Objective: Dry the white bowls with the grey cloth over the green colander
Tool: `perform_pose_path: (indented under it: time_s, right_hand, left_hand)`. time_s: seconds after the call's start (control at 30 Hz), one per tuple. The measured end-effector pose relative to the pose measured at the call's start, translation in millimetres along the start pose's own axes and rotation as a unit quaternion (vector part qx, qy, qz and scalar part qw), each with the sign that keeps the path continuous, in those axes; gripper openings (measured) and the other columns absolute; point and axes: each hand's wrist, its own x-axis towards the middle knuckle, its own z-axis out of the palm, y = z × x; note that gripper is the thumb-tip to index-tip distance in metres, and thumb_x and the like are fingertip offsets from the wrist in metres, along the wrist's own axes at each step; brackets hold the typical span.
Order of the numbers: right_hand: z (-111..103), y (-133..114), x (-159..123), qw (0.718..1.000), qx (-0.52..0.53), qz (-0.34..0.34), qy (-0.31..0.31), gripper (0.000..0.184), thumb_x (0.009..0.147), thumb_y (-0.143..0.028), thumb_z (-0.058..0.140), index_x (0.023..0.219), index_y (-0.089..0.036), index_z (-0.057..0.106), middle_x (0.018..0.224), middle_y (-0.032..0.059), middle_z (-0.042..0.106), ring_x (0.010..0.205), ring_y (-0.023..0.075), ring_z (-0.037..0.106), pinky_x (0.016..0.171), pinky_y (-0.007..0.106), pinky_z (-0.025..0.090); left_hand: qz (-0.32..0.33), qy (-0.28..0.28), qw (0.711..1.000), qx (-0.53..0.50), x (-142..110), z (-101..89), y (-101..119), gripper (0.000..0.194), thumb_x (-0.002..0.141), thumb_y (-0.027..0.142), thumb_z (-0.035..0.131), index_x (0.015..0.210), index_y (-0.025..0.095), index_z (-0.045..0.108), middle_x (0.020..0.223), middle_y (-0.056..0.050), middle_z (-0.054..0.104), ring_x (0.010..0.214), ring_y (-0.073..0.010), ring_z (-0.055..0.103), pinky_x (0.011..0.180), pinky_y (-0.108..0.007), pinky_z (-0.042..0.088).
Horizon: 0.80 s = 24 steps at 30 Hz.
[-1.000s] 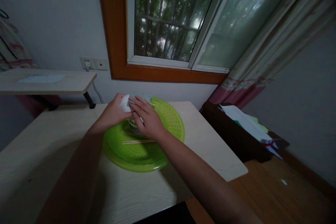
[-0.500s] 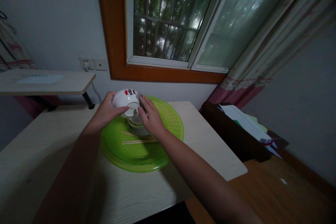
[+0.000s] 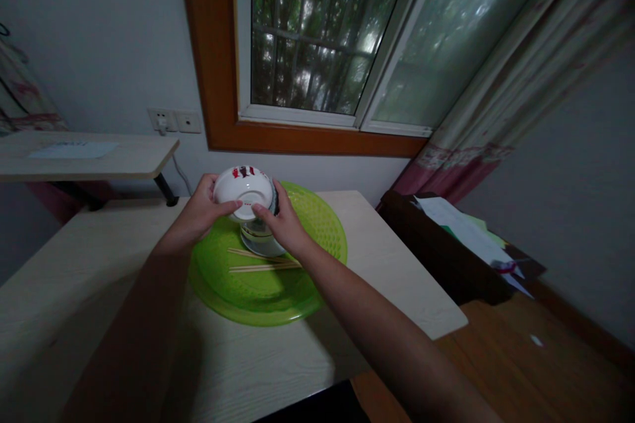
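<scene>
A white bowl (image 3: 238, 185) with red and dark printed marks is tipped so that its base faces me, held above a round green plastic tray (image 3: 327, 231). My left hand (image 3: 201, 208) grips its left side, thumb on the base. My right hand (image 3: 285, 218) holds the right side, its thumb also near the base. Something dark grey shows between my right fingers and the bowl; I cannot tell what it is. Below stands another bowl (image 3: 258, 236) on a pale dish (image 3: 268, 249), partly hidden. Wooden chopsticks (image 3: 262, 267) lie on the tray in front of them.
The tray rests on a pale wooden table (image 3: 397, 264). A raised shelf (image 3: 89, 155) with a paper sheet stands at the left, near a wall socket (image 3: 173, 121). Behind is a window (image 3: 327, 33); papers (image 3: 461, 231) lie on dark furniture at the right.
My right hand has shifted from across the bowl's base to its right edge, uncovering more of the base. The bowl has turned slightly. My left hand keeps its grip.
</scene>
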Motion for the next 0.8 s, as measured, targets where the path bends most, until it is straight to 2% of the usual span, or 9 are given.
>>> perform_pose_path:
  time_s: [0.1,0.2,0.33,0.43,0.67,0.8]
  right_hand:
    - [-1.8,-3.4,-1.5,1.000,-0.004,-0.006,0.012,0.078,0.089,-0.048,0.069,0.153,-0.021,0.036,0.155,0.0141,0.046,0.143,0.0255,0.044,0.121,0.045,0.034]
    - [-5.5,-9.7,-2.8,0.999,-0.028,-0.028,0.031,0.071,0.090,-0.046,0.068,0.152,-0.023,0.040,0.152,0.0133,0.047,0.141,0.0257,0.045,0.121,0.045,0.034]
    - [-10.2,-15.5,-3.2,0.995,-0.061,-0.077,0.022,0.062,0.092,-0.044,0.067,0.148,-0.029,0.045,0.147,0.0109,0.050,0.138,0.0251,0.046,0.120,0.047,0.035]
    - [-12.4,-16.2,-2.9,0.991,-0.081,-0.102,0.014,0.060,0.093,-0.043,0.067,0.148,-0.031,0.046,0.145,0.0107,0.051,0.137,0.0253,0.047,0.119,0.048,0.036]
    - [-14.1,-17.1,-3.1,0.979,-0.139,-0.143,-0.032,0.062,0.092,-0.048,0.067,0.149,-0.031,0.047,0.149,0.0085,0.051,0.139,0.0272,0.046,0.120,0.049,0.034]
    - [-15.2,-18.1,-1.5,0.976,-0.147,-0.157,-0.045,0.063,0.092,-0.049,0.066,0.150,-0.032,0.046,0.154,0.0073,0.049,0.141,0.0265,0.045,0.120,0.048,0.035]
  left_hand:
    - [-0.023,-0.025,0.999,-0.029,-2.8,-0.7,-0.2,0.066,0.067,0.036,0.082,0.119,0.022,0.043,0.116,-0.006,0.061,0.100,-0.0225,0.065,0.083,-0.036,0.056]
    - [-0.033,-0.059,0.998,-0.016,-2.5,-3.7,-3.7,0.070,0.069,0.037,0.080,0.124,0.024,0.040,0.122,-0.008,0.060,0.104,-0.0238,0.066,0.085,-0.037,0.057]
    - [-0.003,-0.081,0.994,0.077,1.1,-8.2,-8.4,0.078,0.066,0.038,0.082,0.130,0.023,0.039,0.132,-0.011,0.055,0.118,-0.0273,0.062,0.097,-0.042,0.053]
    - [0.007,-0.096,0.984,0.148,1.2,-10.0,-5.5,0.079,0.067,0.040,0.082,0.131,0.022,0.039,0.133,-0.012,0.055,0.120,-0.0282,0.061,0.100,-0.042,0.051]
    - [-0.012,-0.130,0.966,0.225,-7.3,-12.1,15.0,0.071,0.068,0.049,0.079,0.123,0.022,0.044,0.116,-0.008,0.064,0.105,-0.0267,0.066,0.088,-0.038,0.055]
    - [-0.001,-0.103,0.961,0.256,-8.6,-8.3,20.8,0.068,0.066,0.053,0.079,0.116,0.022,0.047,0.107,-0.006,0.065,0.095,-0.0245,0.066,0.080,-0.034,0.054]
